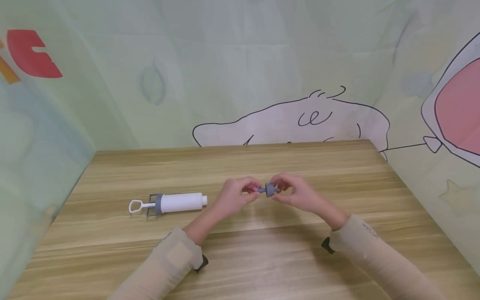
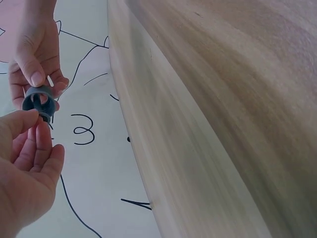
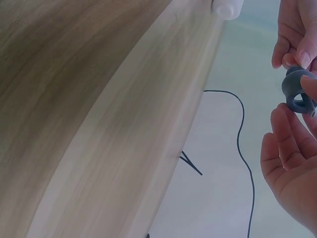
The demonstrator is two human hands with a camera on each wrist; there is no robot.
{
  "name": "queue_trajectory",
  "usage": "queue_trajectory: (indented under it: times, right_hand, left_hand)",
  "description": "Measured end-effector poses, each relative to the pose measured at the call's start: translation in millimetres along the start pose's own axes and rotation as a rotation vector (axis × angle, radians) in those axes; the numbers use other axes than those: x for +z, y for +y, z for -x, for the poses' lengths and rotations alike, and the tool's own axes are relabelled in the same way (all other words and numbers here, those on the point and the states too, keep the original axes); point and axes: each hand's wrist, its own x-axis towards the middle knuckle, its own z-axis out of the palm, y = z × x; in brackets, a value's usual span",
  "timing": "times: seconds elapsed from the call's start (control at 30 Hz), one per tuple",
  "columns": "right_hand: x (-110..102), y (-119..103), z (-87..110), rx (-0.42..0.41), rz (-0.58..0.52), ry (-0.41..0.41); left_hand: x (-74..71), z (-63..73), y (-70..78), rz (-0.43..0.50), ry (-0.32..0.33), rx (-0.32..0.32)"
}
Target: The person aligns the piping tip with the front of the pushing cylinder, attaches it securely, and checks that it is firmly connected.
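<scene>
Over the middle of the table, both hands hold one small grey cap [image 1: 269, 190] with a ring-shaped body and thin stems. From the left, my left hand [image 1: 233, 196] pinches its stem between thumb and fingertips. My right hand [image 1: 299, 192] grips the other end with thumb and fingers. In the left wrist view the cap [image 2: 39, 95] shows a hollow round body, and in the right wrist view the cap [image 3: 293, 84] shows an opening in its side. Fingertips hide part of it.
On the wooden table [image 1: 240, 250], left of the hands, lies a white plunger-type tube [image 1: 181, 202] with a grey collar and a white loop handle. A cloth wall [image 1: 240, 83] with cartoon drawings stands behind the table's back edge.
</scene>
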Motion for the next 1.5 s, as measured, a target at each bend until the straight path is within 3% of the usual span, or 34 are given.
queue_trajectory:
  times: [1.0, 1.5]
  right_hand:
    - [11, -7, -3.0, -0.007, -0.095, -0.012]
    - [15, -6, -3.4, 0.028, -0.162, -0.014]
  left_hand:
    - [5.7, 1.0, 1.6, 0.092, 0.049, 0.007]
    - [4.3, 2.2, 0.1, 0.147, 0.027, 0.003]
